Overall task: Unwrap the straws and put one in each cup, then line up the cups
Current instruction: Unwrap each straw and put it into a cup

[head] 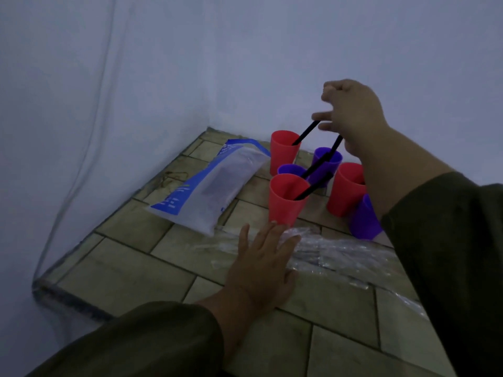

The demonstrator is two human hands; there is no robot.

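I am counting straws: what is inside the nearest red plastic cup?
One thin black straw leans inside the red plastic cup, top past the rim. Its wall hides the bottom.

We've got red cups [285, 202], purple cups [364, 221], black straws [304, 133], a blue-and-white bag [212, 186], a tan brick-pattern table [130, 270], olive sleeves [163, 338].

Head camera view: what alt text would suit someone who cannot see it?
A person's right hand pinches a black plastic straw standing in a red plastic cup, among six red and purple cups on a tiled table. The left hand rests flat on clear plastic wrapping.
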